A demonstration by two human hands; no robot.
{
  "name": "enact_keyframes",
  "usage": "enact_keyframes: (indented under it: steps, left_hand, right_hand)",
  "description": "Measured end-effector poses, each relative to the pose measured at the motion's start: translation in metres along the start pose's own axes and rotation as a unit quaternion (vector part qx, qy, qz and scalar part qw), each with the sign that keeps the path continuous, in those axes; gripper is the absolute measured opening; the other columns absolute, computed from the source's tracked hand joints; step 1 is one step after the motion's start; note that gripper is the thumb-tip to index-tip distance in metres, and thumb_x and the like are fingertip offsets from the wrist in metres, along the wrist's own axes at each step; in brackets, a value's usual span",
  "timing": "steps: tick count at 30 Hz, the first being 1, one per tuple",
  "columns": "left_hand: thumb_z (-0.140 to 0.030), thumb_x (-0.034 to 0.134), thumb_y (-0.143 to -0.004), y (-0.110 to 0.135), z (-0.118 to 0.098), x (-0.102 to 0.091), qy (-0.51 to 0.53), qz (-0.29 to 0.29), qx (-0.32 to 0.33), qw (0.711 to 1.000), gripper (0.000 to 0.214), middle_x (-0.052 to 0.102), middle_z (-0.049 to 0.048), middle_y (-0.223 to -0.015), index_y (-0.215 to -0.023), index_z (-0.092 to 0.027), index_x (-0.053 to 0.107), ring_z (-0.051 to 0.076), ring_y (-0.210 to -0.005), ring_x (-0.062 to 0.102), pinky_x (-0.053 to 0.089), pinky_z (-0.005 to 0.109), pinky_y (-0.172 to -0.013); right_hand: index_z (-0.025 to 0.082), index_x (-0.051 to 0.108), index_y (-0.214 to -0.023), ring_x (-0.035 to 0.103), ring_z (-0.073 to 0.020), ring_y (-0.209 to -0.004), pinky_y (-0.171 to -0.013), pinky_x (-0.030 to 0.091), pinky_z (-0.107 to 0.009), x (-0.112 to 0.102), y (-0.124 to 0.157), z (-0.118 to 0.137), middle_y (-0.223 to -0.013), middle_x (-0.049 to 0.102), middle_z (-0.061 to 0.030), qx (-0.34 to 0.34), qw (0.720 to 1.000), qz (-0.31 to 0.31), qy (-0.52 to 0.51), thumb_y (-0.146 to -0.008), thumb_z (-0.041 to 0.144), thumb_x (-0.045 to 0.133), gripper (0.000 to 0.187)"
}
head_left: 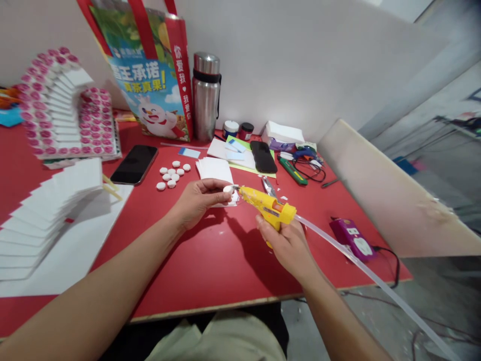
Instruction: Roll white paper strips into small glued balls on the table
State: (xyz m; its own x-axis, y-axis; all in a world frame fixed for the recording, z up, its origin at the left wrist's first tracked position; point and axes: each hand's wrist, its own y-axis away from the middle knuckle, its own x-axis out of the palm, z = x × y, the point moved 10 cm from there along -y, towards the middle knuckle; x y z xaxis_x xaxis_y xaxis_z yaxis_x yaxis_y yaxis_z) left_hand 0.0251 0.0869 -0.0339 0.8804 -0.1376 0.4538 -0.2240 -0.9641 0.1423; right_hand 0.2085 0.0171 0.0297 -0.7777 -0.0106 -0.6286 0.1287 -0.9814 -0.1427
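Observation:
Between the thumb and fingers of my left hand [203, 199] is a small round white disc [228, 189]. My right hand [287, 240] grips a yellow hot glue gun [265, 203] by its handle, and the nozzle tip meets or nearly meets the disc. From the gun's rear runs a long translucent glue stick [349, 255]. Behind my left hand lies a stack of white cards [215, 170]. Several more white discs [172, 176] are grouped on the red table to the left of the cards.
On the left stand a fanned white card model [45, 215] and a pink-dotted model [41, 115]. A phone [135, 164], a shopping bag [150, 75], a steel flask [206, 98], a second phone [263, 156], a green-handled tool [292, 170] and a purple box with a cord [353, 238] surround the work area.

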Motion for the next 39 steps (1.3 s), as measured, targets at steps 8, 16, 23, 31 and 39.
enact_keyframes:
  steps: [8,16,23,31,39]
  left_hand:
    - [-0.027,0.096,-0.062,0.000,0.000,0.001,0.004,0.006,0.000,1.000,0.032,0.079,0.0053,-0.090,-0.089,-0.018,0.081,0.016,-0.080,0.074,0.060,0.032,-0.084]
    - [-0.027,0.096,-0.061,0.001,-0.001,0.001,-0.005,0.001,0.001,1.000,0.033,0.079,0.0055,-0.090,-0.089,-0.019,0.081,0.016,-0.081,0.074,0.060,0.031,-0.083]
    - [-0.026,0.096,-0.062,0.000,0.000,0.002,-0.001,0.007,-0.001,1.000,0.032,0.079,0.0052,-0.088,-0.089,-0.018,0.081,0.015,-0.079,0.073,0.059,0.029,-0.081]
    - [-0.023,0.097,-0.058,0.002,-0.003,0.005,0.045,0.000,-0.005,0.999,0.032,0.079,0.0049,-0.084,-0.085,-0.016,0.081,0.013,-0.069,0.072,0.060,0.029,-0.076]
    - [-0.024,0.096,-0.058,0.002,-0.004,0.006,0.042,0.005,-0.007,0.999,0.032,0.079,0.0051,-0.085,-0.085,-0.017,0.081,0.015,-0.070,0.073,0.061,0.033,-0.079]
  right_hand:
    - [0.022,0.051,-0.072,0.050,-0.0157,-0.061,-0.064,0.039,-0.031,0.002,0.001,0.002,-0.064,0.054,0.0023,0.004,1.000,0.010,-0.004,-0.099,0.044,0.054,0.035]
    - [0.022,0.052,-0.071,0.052,-0.0173,-0.065,-0.068,0.039,-0.032,0.002,0.003,0.002,-0.066,0.057,0.0010,-0.002,1.000,0.001,0.007,-0.099,0.042,0.054,0.035]
    - [0.022,0.045,-0.068,0.046,-0.0140,-0.058,-0.061,0.036,-0.030,-0.003,0.002,-0.003,-0.060,0.048,0.0032,0.015,1.000,-0.008,0.013,-0.098,0.045,0.054,0.039]
    - [0.020,0.054,-0.064,0.052,-0.0152,-0.058,-0.061,0.041,-0.029,-0.016,0.001,-0.012,-0.059,0.055,0.0007,0.042,0.998,-0.048,0.001,-0.095,0.050,0.056,0.043]
    - [0.018,0.066,-0.066,0.061,-0.0190,-0.068,-0.066,0.046,-0.031,-0.101,-0.026,-0.089,-0.068,0.067,-0.0049,0.091,0.978,-0.165,0.093,-0.086,0.053,0.063,0.041]
